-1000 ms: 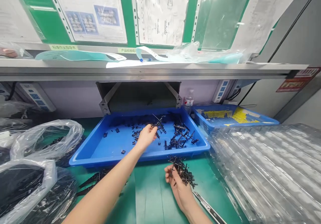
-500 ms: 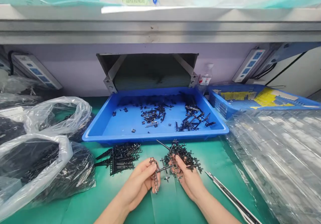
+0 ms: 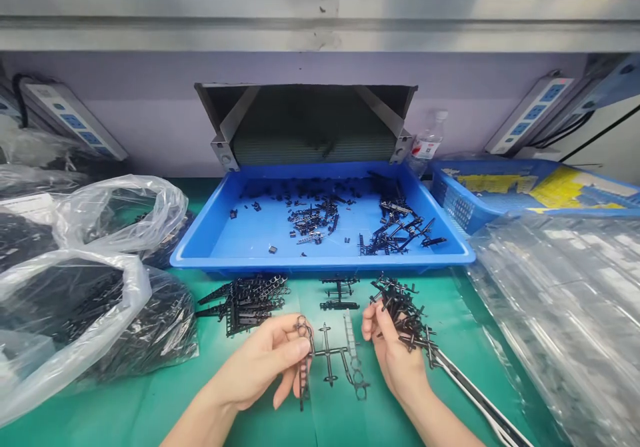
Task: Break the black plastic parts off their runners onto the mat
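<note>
My left hand (image 3: 273, 360) pinches the left side of a black plastic sprue (image 3: 327, 351), a branched runner with a ladder-like strip on that side. Between my hands lies another ladder-like strip (image 3: 356, 367) with rings at its lower end; it is blurred, and I cannot tell whether it is joined to the sprue. My right hand (image 3: 397, 360) is closed round a bunch of black sprues (image 3: 400, 307), which hides some of its fingers. A separate black sprue piece (image 3: 340, 293) lies just beyond, on the green mat (image 3: 320, 427).
A blue tray (image 3: 320, 262) with loose black parts stands ahead. Stacked black parts (image 3: 245, 303) lie left, beside plastic bags (image 3: 165, 327) full of parts. At right are a slim black-and-white tool (image 3: 480, 393), clear plastic trays (image 3: 575, 287), a blue basket (image 3: 455, 203) and a bottle (image 3: 427, 143).
My right hand has let go of the ladder-like strip and moved right with the bunch of sprues, which now covers the tool's tip. The separate sprue piece shows plainly. The view has tilted down.
</note>
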Demonstrator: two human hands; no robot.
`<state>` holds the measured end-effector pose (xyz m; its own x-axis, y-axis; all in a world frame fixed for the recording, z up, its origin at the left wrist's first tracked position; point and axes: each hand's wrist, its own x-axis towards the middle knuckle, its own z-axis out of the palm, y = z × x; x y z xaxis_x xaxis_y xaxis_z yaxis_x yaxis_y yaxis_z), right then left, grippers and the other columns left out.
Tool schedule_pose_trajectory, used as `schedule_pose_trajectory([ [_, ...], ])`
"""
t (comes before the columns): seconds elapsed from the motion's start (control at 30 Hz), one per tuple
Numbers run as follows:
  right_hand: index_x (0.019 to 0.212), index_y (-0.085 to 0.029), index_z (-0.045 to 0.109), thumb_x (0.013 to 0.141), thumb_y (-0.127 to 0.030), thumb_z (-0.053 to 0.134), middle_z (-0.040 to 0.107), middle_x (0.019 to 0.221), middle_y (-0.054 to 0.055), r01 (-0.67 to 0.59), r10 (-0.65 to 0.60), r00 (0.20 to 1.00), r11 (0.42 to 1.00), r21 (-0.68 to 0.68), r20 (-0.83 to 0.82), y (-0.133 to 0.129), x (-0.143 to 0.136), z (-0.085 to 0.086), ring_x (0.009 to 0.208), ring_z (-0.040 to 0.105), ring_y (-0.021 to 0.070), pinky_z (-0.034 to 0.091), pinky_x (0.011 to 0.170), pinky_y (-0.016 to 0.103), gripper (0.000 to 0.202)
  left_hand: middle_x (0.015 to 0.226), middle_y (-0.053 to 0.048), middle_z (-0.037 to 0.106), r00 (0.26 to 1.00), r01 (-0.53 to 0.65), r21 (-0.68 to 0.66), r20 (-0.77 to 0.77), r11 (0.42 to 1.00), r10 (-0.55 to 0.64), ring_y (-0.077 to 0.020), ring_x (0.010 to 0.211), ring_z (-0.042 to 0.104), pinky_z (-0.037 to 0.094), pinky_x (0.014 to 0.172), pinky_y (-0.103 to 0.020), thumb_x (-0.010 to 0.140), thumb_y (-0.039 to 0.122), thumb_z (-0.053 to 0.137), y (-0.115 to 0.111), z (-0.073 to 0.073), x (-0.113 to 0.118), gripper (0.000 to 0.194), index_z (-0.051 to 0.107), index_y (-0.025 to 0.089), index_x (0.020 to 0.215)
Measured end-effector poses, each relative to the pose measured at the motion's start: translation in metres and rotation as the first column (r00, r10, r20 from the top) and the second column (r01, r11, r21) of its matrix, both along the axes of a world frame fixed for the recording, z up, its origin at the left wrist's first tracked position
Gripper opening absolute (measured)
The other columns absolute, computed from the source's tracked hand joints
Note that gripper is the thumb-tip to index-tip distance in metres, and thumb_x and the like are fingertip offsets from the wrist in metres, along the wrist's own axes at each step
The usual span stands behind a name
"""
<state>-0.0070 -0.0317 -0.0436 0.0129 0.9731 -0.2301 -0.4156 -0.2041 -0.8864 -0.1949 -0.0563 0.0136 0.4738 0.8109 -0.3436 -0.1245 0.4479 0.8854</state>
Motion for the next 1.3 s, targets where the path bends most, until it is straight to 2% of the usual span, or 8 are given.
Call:
schedule_pose_trajectory([
  [0.17,0.078,-0.018,0.065,0.064,-0.054,0.066,0.058,0.076,0.008,-0.306,0.295,0.949,0.947,-0.100,-0.114,-0.013,-0.008,-0.001,0.065,0.052,0.0193,0.044,0.062,0.030,0.039,0.059,-0.002,0.053,0.995,-0.039,-0.010,0.096,0.999,0.040,-0.0026,0.033,0.039,0.020,0.031,-0.013,0.069,0.048,0.061,-0.003,-0.010,0.009,0.038,0.050,0.012,0.072],
  [0.27,0.076,-0.015,0.065,0.061,-0.053,0.070,0.058,0.073,0.008,-0.408,0.356,0.887,0.902,-0.139,-0.293,-0.014,-0.010,-0.010,0.065,0.053,0.0193,0.044,0.058,0.030,0.042,0.064,-0.002,0.052,0.993,-0.107,0.039,0.059,0.993,0.105,-0.0020,0.037,0.039,0.024,0.034,-0.014,0.071,0.045,0.060,-0.003,-0.016,0.012,0.034,0.052,0.012,0.074],
  [0.57,0.066,-0.015,0.063,0.056,-0.038,0.080,0.052,0.058,0.001,-0.290,0.197,0.898,0.938,-0.190,-0.394,-0.006,-0.005,-0.017,0.052,0.045,0.0105,0.040,0.051,0.022,0.030,0.064,0.000,0.047,0.960,-0.274,-0.004,0.050,0.962,0.274,-0.0032,0.045,0.033,0.027,0.038,-0.014,0.070,0.038,0.064,0.001,-0.016,0.018,0.028,0.053,0.012,0.074],
  [0.87,0.069,-0.014,0.061,0.057,-0.033,0.081,0.052,0.060,0.002,-0.362,0.276,0.862,0.922,-0.136,-0.425,-0.012,-0.009,-0.007,0.057,0.045,0.0120,0.039,0.053,0.023,0.029,0.061,-0.002,0.051,0.888,-0.322,-0.212,0.269,0.923,0.372,-0.0057,0.049,0.042,0.034,0.049,-0.016,0.062,0.037,0.072,-0.007,-0.025,0.036,0.033,0.057,0.011,0.075],
  [1.0,0.061,-0.013,0.058,0.054,-0.040,0.080,0.046,0.053,0.000,-0.284,0.223,0.906,0.951,-0.126,-0.359,-0.005,-0.009,-0.004,0.052,0.041,0.0106,0.037,0.051,0.023,0.036,0.070,-0.002,0.052,0.835,-0.517,-0.062,0.184,0.854,0.519,-0.0131,0.069,0.050,0.042,0.069,-0.025,0.071,0.035,0.063,-0.008,-0.017,0.041,0.024,0.052,0.014,0.072],
  [1.1,0.064,-0.014,0.059,0.056,-0.047,0.077,0.041,0.050,-0.002,-0.247,0.209,0.939,0.962,-0.113,-0.274,-0.002,-0.005,-0.005,0.049,0.037,0.0097,0.035,0.049,0.023,0.038,0.067,0.002,0.046,0.772,-0.622,-0.011,0.155,0.783,0.616,-0.0111,0.063,0.048,0.043,0.063,-0.024,0.075,0.036,0.058,-0.003,-0.011,0.035,0.024,0.044,0.017,0.070],
  [1.2,0.061,-0.015,0.058,0.057,-0.052,0.074,0.039,0.048,-0.002,-0.305,0.279,0.939,0.945,-0.115,-0.199,-0.003,-0.002,-0.009,0.048,0.036,0.0101,0.035,0.049,0.023,0.040,0.059,0.005,0.037,0.822,-0.560,-0.032,0.100,0.828,0.560,-0.0033,0.044,0.028,0.026,0.039,-0.013,0.076,0.037,0.058,0.001,-0.010,0.024,0.026,0.041,0.017,0.070],
  [1.3,0.056,-0.015,0.055,0.055,-0.055,0.072,0.039,0.049,-0.001,-0.331,0.310,0.940,0.932,-0.149,-0.144,-0.005,-0.001,-0.015,0.049,0.036,0.0110,0.036,0.050,0.024,0.044,0.054,0.007,0.028,0.920,-0.370,-0.087,0.104,0.925,0.377,-0.0014,0.041,0.014,0.008,0.035,-0.013,0.070,0.043,0.063,0.001,-0.013,0.017,0.034,0.046,0.015,0.078],
])
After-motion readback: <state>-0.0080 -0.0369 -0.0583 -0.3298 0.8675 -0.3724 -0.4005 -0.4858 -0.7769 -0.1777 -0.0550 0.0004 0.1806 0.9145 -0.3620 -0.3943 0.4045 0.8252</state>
